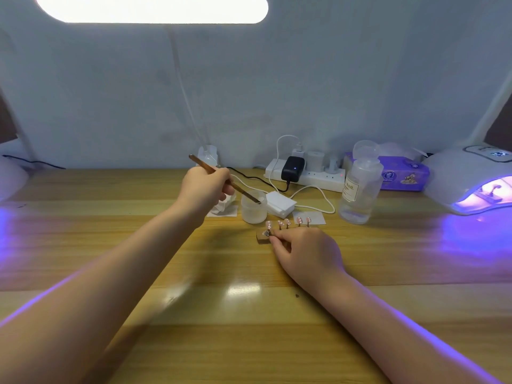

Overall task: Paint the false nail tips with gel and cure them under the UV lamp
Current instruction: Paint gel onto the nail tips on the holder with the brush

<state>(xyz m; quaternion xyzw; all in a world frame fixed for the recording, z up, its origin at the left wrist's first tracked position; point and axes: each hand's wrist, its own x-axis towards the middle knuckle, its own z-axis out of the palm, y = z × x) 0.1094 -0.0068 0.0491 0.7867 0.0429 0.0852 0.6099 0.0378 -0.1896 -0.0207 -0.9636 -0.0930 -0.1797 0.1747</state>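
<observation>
My left hand (206, 188) grips a thin brown brush (221, 177), its tip dipped into a frosted white jar (254, 207) at the table's middle. Just in front of the jar, several pink false nail tips (286, 223) stand on short pins on a small wooden holder (263, 237). My right hand (306, 252) rests on the table with its fingers pinched on that holder's right part. At the far right a white UV lamp (468, 180) glows violet, with something on a stand inside its mouth.
A clear liquid bottle (358, 189) stands right of the nail tips. Behind are a white power strip (306, 174) with a black adapter, white cables, a white box (280, 204), a purple tissue pack (401, 173) and crumpled tissue. Another lamp sits at the far left edge.
</observation>
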